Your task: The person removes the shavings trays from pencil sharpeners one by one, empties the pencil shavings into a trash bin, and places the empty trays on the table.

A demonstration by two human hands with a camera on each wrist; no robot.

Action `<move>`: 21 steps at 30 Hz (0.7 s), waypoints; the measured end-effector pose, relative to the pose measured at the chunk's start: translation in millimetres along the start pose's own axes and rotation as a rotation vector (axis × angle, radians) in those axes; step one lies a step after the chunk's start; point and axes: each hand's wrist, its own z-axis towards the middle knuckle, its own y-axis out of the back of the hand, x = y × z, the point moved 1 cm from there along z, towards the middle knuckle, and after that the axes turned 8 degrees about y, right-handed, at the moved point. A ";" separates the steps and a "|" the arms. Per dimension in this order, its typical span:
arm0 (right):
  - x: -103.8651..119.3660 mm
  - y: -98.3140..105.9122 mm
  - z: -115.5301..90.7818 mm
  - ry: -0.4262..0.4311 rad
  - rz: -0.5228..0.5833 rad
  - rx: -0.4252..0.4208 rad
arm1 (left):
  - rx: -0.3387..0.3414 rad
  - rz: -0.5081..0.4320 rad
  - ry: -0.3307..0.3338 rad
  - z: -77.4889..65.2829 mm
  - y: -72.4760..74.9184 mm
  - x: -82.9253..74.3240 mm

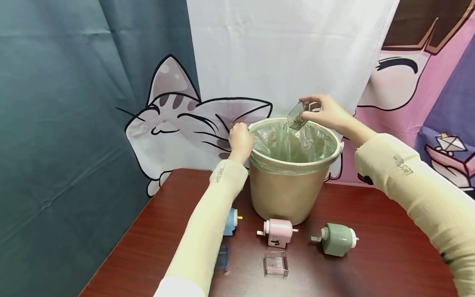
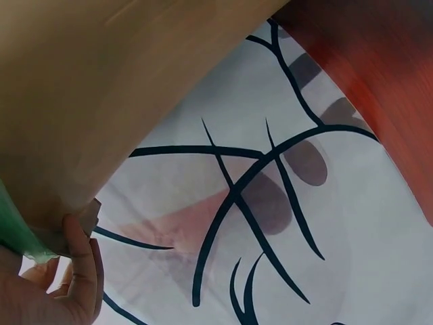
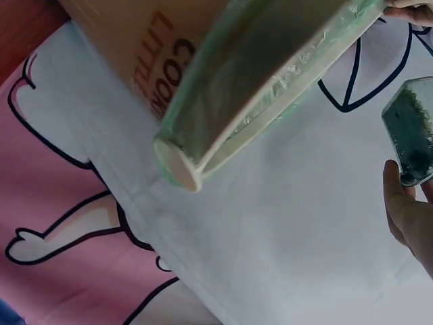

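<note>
In the head view my right hand point(image 1: 327, 113) pinches a small clear shavings tray point(image 1: 296, 117), tilted above the mouth of a beige trash bin point(image 1: 285, 194). Shavings lie inside the tray; the right wrist view shows them along one side of the tray point(image 3: 411, 128). My left hand point(image 1: 241, 140) grips the bin's left rim, its fingers curled over the edge and the green liner bag point(image 1: 283, 142). In the left wrist view the left hand point(image 2: 76, 284) shows at the lower left, partly cut off by the frame.
A pink crank pencil sharpener point(image 1: 280, 232), a green one point(image 1: 337, 240) and a blue one point(image 1: 230, 222), partly behind my left arm, stand before the bin. A clear pinkish tray point(image 1: 276, 264) and a dark blue tray point(image 1: 222, 259) lie nearer. A printed curtain point(image 1: 297, 49) hangs behind.
</note>
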 end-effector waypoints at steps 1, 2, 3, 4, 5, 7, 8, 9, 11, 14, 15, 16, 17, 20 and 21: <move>0.6 0.3 1.6 -0.001 -0.005 0.000 | -0.008 0.001 -0.004 -0.7 0.5 -0.7; 1.0 0.3 3.1 -0.003 -0.011 0.000 | -0.010 0.004 -0.006 -1.5 1.0 -1.3; 1.3 -0.1 4.6 -0.005 -0.018 -0.002 | -0.011 0.008 -0.006 -2.1 1.6 -1.8; 1.4 -0.6 6.0 -0.005 -0.025 -0.005 | -0.012 0.012 -0.006 -2.7 2.0 -2.2; 1.7 -1.3 7.1 -0.003 -0.029 -0.010 | -0.014 0.012 -0.008 -3.0 2.4 -2.5; 2.0 -3.2 8.6 -0.010 -0.019 -0.023 | -0.014 0.011 -0.013 -3.2 2.4 -2.5; 1.7 -4.2 9.2 -0.013 -0.013 -0.028 | -0.013 0.012 -0.012 -3.2 2.2 -2.8; 1.8 -4.9 10.0 -0.014 -0.005 -0.033 | -0.013 0.014 -0.012 -3.1 2.0 -3.1; 2.4 -5.6 11.2 -0.005 0.003 -0.038 | -0.014 0.012 -0.012 -3.1 1.9 -3.8; 3.1 -5.7 12.8 0.022 -0.030 -0.041 | -0.014 0.010 -0.011 -3.5 2.0 -4.5; 3.9 -5.6 13.3 0.035 -0.047 -0.045 | -0.014 0.007 -0.009 -3.7 2.1 -4.6; 4.7 -5.9 13.4 0.046 -0.063 -0.046 | -0.014 0.005 -0.008 -3.8 2.2 -4.6; 5.3 -6.4 13.6 0.056 -0.077 -0.048 | -0.015 0.003 -0.008 -4.1 2.4 -4.6; 7.8 -9.7 14.2 0.085 -0.102 -0.050 | -0.015 0.003 -0.001 -4.5 3.1 -4.4; 8.8 -11.1 14.4 0.093 -0.102 -0.047 | -0.018 0.003 0.000 -4.5 3.1 -4.3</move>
